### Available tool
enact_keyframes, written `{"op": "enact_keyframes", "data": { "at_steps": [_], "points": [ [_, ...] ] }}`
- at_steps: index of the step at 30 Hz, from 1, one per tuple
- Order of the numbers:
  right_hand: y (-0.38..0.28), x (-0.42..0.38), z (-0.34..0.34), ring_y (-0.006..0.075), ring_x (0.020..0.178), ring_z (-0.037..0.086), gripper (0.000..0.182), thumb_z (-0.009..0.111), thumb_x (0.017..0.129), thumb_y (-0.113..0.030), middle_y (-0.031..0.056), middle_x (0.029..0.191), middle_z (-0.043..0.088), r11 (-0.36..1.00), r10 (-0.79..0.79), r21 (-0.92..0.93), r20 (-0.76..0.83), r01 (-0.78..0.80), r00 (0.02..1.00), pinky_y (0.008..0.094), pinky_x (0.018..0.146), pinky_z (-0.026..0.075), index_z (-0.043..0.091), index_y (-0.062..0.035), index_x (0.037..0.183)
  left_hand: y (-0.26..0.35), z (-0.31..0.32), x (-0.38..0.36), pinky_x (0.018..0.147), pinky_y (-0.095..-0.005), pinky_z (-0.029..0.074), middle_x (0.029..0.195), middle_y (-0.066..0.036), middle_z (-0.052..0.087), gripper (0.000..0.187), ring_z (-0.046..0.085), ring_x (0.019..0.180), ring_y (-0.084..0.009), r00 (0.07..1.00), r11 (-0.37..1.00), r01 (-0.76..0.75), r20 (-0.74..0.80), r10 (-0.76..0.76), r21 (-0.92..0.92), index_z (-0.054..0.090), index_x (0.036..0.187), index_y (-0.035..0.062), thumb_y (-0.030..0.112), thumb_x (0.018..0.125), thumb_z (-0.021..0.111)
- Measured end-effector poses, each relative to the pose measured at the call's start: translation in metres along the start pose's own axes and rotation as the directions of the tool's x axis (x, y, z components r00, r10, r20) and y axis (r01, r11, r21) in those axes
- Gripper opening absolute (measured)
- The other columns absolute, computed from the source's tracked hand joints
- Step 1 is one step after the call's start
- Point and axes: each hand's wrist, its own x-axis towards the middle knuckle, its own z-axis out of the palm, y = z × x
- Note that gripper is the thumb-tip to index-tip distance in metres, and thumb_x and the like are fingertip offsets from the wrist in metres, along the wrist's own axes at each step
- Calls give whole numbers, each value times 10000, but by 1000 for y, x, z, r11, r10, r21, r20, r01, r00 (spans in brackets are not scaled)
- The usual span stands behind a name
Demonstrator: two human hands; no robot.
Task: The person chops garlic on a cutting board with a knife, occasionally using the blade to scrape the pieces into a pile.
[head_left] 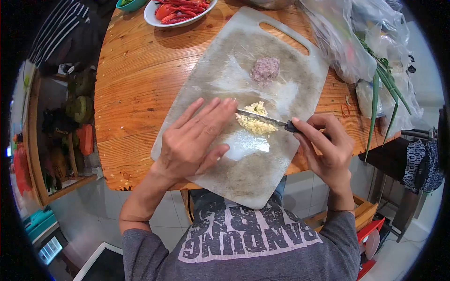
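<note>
My right hand (pixel 326 145) grips the black handle of a knife (pixel 260 117), whose blade lies across a small heap of minced garlic (pixel 255 125). Stretched out flat, my left hand (pixel 199 136) has its fingertips at the blade's far end, with nothing held in it. Under both is a worn whitish cutting board (pixel 225 180), set at a slant over the table's front edge. Farther up the board sits a mound of finely chopped pinkish-purple shallot (pixel 266 70). Bits of garlic show on both sides of the blade.
A white bowl (pixel 154 21) of red chillies and tomatoes stands at the back of the wooden table (pixel 136 84), beside a teal bowl (pixel 132 5). Plastic bags (pixel 344 42) and green onion leaves (pixel 386 79) lie to the right. A wooden shelf (pixel 35 154) stands at left.
</note>
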Motion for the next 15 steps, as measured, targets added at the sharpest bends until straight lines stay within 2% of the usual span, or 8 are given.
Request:
{"op": "enact_keyframes", "data": {
  "at_steps": [5,9,12,15],
  "points": [
    [-21,-9,2,222,750,606,474,776,677,38,72,910,641,997,74,-34,36,-73,997,333,630,499,745,-60,1139,-1,8,-1,1115,-513,428,1373,-224,608,510,583,1297,-359,998,993,57,7,-56,-106,492,1411,-79,148,961,572],
    [-39,-12,-7,242,774,596,505,736,655,75,75,927,648,991,125,-53,42,-123,991,349,663,507,740,-45,1146,-3,10,0,1122,-523,422,1387,-227,596,534,569,1308,-368,1000,993,15,-16,-17,-115,466,1432,-76,135,955,577],
    [-46,-14,-5,221,805,587,523,730,666,125,77,942,654,995,93,-29,10,-93,996,317,641,482,736,-53,1157,-5,8,-1,1132,-514,414,1412,-221,578,543,560,1313,-380,999,991,32,-22,-35,-126,443,1453,-62,142,967,571],
    [-39,-23,13,223,784,589,525,747,662,77,73,938,651,992,125,3,31,-125,992,328,643,490,740,-67,1168,-5,11,-3,1144,-503,402,1435,-211,561,569,542,1329,-387,996,987,84,2,-84,-136,402,1482,-49,132,970,571]
  ]
}}
